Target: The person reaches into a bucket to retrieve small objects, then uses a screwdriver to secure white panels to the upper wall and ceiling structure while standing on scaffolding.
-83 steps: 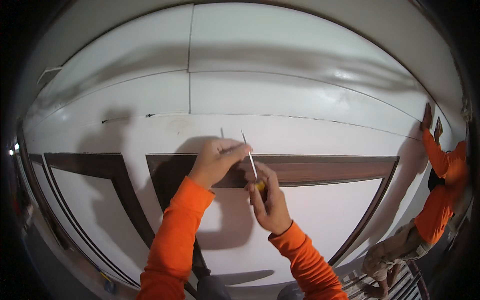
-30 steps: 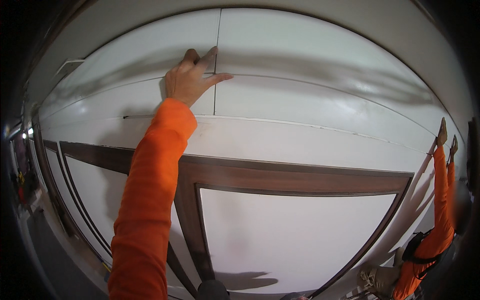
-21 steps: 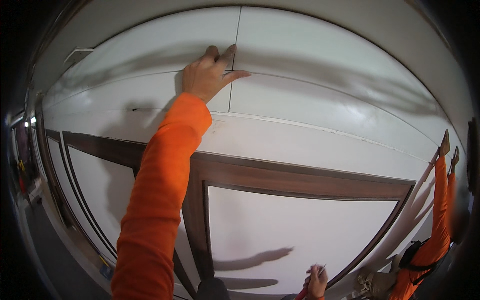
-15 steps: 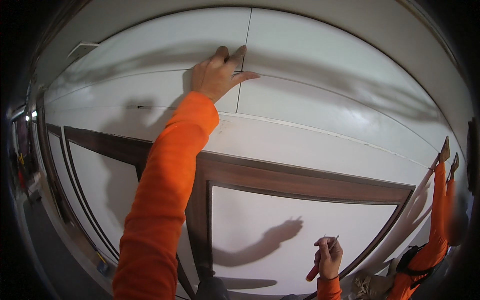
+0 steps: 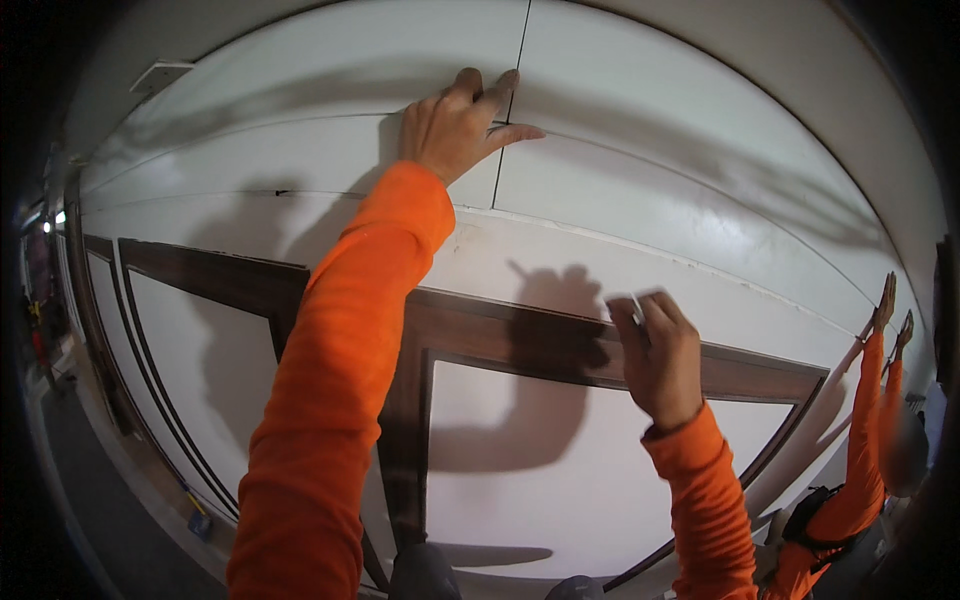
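My left hand (image 5: 455,122) is raised to the white wall panels (image 5: 640,185). Its thumb and index finger are spread across the spot where the upright dark seam meets the long horizontal one, and it holds nothing. In front of the brown wooden frame (image 5: 480,325), my right hand (image 5: 662,360) is closed and slightly blurred. It grips a screwdriver, of which only a thin pale shaft (image 5: 638,308) shows by the thumb. The red handle seen a moment ago is hidden behind the fingers.
At the right a co-worker in an orange top (image 5: 845,505) holds both hands against the same panels. A small pale plate (image 5: 160,76) juts out at upper left. A blue tool with a yellow handle (image 5: 200,522) stands low on the left.
My right hand has risen from low in front of the white lower panel to the level of the wooden frame, bringing the screwdriver along. My left hand stays at the seam crossing. The view has shifted slightly.
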Demonstrator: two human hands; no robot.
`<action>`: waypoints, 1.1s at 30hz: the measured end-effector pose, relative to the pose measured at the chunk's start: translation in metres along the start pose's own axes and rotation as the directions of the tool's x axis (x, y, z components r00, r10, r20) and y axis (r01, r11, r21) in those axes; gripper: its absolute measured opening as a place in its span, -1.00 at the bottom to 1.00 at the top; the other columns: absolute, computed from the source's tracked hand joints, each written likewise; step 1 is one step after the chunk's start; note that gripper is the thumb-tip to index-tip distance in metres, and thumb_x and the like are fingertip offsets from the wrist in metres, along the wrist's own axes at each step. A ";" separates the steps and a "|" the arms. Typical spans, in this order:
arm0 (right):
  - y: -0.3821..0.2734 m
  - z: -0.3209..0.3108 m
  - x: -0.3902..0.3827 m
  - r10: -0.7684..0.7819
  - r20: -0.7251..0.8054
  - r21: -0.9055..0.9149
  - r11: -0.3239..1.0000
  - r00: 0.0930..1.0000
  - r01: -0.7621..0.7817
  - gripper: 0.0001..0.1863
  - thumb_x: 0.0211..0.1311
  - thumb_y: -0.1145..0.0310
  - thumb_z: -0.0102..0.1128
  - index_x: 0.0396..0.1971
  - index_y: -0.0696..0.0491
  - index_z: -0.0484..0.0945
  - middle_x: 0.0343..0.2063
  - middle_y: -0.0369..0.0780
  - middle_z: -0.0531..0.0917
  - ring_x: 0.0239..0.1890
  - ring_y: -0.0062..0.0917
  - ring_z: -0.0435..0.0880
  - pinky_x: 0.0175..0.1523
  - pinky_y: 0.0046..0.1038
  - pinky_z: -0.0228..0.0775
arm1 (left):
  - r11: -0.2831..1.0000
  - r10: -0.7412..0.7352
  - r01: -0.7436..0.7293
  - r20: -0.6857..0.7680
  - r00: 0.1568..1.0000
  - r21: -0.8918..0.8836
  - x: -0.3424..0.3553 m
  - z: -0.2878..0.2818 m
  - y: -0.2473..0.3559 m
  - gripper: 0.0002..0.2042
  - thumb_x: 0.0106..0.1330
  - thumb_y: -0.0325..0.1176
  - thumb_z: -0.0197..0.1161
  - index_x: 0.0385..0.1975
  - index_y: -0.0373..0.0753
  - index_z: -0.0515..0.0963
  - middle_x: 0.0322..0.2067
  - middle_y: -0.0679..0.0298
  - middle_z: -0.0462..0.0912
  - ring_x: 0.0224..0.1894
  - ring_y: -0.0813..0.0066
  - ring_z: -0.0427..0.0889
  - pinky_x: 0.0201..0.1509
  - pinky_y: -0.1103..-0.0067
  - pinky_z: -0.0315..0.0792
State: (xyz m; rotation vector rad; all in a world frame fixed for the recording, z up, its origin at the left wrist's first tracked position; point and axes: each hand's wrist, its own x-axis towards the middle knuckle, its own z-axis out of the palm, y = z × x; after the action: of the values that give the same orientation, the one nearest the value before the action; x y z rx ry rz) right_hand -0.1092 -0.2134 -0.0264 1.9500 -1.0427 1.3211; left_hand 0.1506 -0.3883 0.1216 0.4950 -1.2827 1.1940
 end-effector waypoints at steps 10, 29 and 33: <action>-0.008 0.069 0.087 -0.298 -0.062 -0.285 0.920 0.953 0.269 -0.80 0.38 0.32 0.25 -0.06 -0.01 0.67 -0.37 -0.21 0.67 -0.27 -0.23 0.71 -0.20 -0.22 0.59 | 0.999 -0.013 0.012 -0.023 1.000 -0.047 0.000 0.006 0.002 -0.30 0.04 0.42 0.38 0.05 0.05 0.74 -0.44 0.30 0.54 -0.58 0.29 0.61 -0.56 0.37 0.52; -0.016 0.088 0.091 -0.345 0.036 -0.473 0.821 0.938 0.320 -0.88 0.34 0.35 0.20 -0.31 0.06 0.49 -0.42 -0.20 0.64 -0.28 -0.29 0.71 -0.26 -0.25 0.64 | 0.996 -0.037 0.034 -0.041 0.998 -0.083 0.000 0.003 -0.001 -0.30 0.01 0.43 0.40 0.05 0.07 0.75 -0.39 0.30 0.57 -0.55 0.24 0.63 -0.49 0.33 0.56; -0.017 0.087 0.092 -0.334 0.063 -0.503 0.803 0.940 0.320 -0.90 0.33 0.38 0.18 -0.33 0.07 0.48 -0.43 -0.19 0.64 -0.28 -0.28 0.72 -0.29 -0.26 0.65 | 0.995 -0.046 0.044 -0.031 0.998 -0.087 0.000 0.005 0.003 -0.30 0.01 0.42 0.42 0.04 0.06 0.76 -0.39 0.30 0.57 -0.55 0.25 0.64 -0.49 0.34 0.56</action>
State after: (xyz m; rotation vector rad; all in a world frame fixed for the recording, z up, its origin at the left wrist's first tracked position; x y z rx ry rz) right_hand -0.0321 -0.3001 0.0278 1.6049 -0.8752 0.7772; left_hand 0.1456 -0.3915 0.1221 0.4378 -1.2828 1.1004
